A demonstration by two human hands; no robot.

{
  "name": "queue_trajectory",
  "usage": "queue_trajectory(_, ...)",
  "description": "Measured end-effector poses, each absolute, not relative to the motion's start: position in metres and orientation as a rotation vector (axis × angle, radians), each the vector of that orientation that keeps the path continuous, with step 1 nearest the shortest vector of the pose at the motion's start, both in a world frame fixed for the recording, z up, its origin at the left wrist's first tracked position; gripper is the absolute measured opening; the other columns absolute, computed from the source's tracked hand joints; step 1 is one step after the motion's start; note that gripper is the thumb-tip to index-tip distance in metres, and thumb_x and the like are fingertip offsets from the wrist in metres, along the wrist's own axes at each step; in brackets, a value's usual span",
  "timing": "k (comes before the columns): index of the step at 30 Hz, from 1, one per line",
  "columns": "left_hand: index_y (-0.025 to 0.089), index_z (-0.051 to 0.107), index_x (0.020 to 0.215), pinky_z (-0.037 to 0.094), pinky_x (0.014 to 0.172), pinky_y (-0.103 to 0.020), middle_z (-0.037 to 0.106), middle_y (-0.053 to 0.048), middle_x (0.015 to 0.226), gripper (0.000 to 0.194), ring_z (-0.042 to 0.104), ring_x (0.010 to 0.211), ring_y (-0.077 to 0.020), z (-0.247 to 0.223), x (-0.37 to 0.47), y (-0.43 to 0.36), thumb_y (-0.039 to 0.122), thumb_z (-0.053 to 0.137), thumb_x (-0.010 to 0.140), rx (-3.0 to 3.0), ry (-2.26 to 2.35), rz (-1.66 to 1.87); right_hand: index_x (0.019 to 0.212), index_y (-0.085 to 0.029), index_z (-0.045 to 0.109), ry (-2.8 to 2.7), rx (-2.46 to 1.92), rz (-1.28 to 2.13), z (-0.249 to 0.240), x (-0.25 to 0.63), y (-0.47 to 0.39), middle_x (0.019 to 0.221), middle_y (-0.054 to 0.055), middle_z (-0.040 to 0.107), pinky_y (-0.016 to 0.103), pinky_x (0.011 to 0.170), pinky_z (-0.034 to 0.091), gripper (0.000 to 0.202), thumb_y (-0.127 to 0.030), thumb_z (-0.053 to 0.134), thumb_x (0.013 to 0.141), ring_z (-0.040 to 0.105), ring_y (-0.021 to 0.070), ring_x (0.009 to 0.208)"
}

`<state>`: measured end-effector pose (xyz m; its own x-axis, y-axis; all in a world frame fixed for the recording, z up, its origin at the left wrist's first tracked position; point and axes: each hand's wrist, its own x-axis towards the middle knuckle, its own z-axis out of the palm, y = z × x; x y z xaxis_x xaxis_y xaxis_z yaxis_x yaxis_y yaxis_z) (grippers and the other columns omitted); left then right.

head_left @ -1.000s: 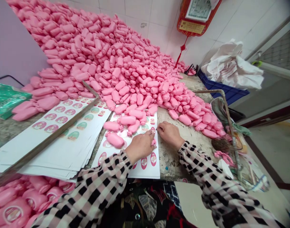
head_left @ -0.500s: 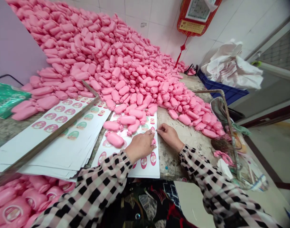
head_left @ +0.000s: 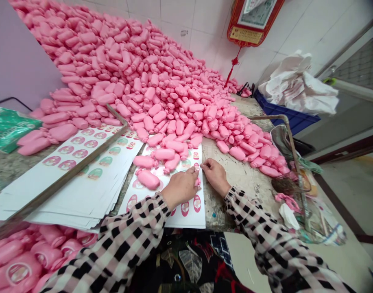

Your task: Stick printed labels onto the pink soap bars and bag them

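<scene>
My left hand [head_left: 182,186] lies over the sticker sheet [head_left: 186,221], its fingers curled on a pink bottle [head_left: 198,182] that is mostly hidden beneath them. My right hand [head_left: 216,175] is closed in a pinch at the sheet's right edge, beside an oval sticker near the left fingertips. Whatever is between thumb and forefinger is too small to make out. Several pink bottles lie on the upper part of the sheet, the nearest one [head_left: 148,179] just left of my left hand. Pink oval stickers [head_left: 185,208] show along the sheet's lower part.
A large heap of pink bottles [head_left: 122,65] covers the table's back. Left, a metal bar [head_left: 61,181] lies across stacked sticker sheets [head_left: 73,203]. Labelled bottles [head_left: 17,272] lie below at lower left. A bent metal frame [head_left: 291,150] and blue crate [head_left: 284,114] stand right.
My right hand has shifted slightly left, its fingertips closer to the sheet's edge and the sticker. My left hand and the bottle under it stay nearly in place.
</scene>
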<state>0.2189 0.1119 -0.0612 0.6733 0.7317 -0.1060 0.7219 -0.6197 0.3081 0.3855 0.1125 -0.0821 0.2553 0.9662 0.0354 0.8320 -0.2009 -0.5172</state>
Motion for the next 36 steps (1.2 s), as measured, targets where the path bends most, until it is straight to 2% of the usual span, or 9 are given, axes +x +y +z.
queue_trajectory(7,0.021,0.039,0.136,0.046,0.085,-0.038,0.036,-0.008,0.145,0.058,0.056,0.109,-0.0284,-0.056,0.219,0.111,0.043,0.047,0.083,2.576,1.144,0.037,0.083,-0.022,0.058,-1.731,-2.065,0.275,-0.08,0.381,0.109,0.09,0.002,0.063,0.026,0.066,0.033,0.019,-0.034,0.045,0.086,0.055,0.0158,0.081)
queue_trajectory(11,0.02,0.037,0.137,0.045,0.088,-0.038,0.036,-0.009,0.145,0.059,0.054,0.112,-0.0285,-0.054,0.219,0.11,0.043,0.046,0.084,2.576,1.145,0.036,0.08,-0.021,0.057,-1.677,-2.111,0.413,-0.08,0.385,0.113,0.077,-0.001,0.064,0.024,0.059,0.033,0.02,-0.037,0.046,0.085,0.056,0.0137,0.069)
queue_trajectory(23,0.041,0.042,0.132,0.047,0.083,-0.04,0.022,-0.007,0.151,0.056,0.062,0.1,-0.0299,-0.049,0.213,0.116,0.047,0.054,0.078,2.501,1.118,-0.078,0.083,-0.023,0.062,-1.836,-2.104,0.418,-0.064,0.393,0.111,0.086,-0.001,0.067,0.024,0.061,0.032,0.018,-0.037,0.05,0.084,0.056,0.0144,0.074)
queue_trajectory(26,0.042,0.042,0.132,0.047,0.083,-0.039,0.017,-0.007,0.152,0.057,0.062,0.099,-0.0296,-0.045,0.214,0.118,0.048,0.055,0.077,2.487,1.09,-0.132,0.08,-0.023,0.062,-1.866,-2.091,0.415,-0.062,0.394,0.113,0.085,-0.001,0.067,0.024,0.06,0.031,0.017,-0.037,0.052,0.083,0.056,0.014,0.073)
queue_trajectory(33,0.042,0.042,0.133,0.046,0.085,-0.041,0.018,-0.007,0.152,0.057,0.062,0.099,-0.0296,-0.046,0.216,0.119,0.045,0.055,0.078,2.512,1.07,-0.133,0.075,-0.022,0.06,-1.897,-2.078,0.426,-0.061,0.395,0.117,0.079,-0.001,0.067,0.024,0.057,0.029,0.024,-0.045,0.055,0.08,0.055,0.0139,0.069)
queue_trajectory(36,0.041,0.042,0.133,0.046,0.085,-0.041,0.017,-0.007,0.152,0.057,0.061,0.101,-0.0308,-0.046,0.216,0.119,0.046,0.055,0.077,2.502,1.081,-0.137,0.075,-0.022,0.061,-1.9,-2.058,0.441,-0.061,0.397,0.116,0.077,-0.001,0.066,0.024,0.057,0.029,0.023,-0.043,0.055,0.08,0.055,0.014,0.069)
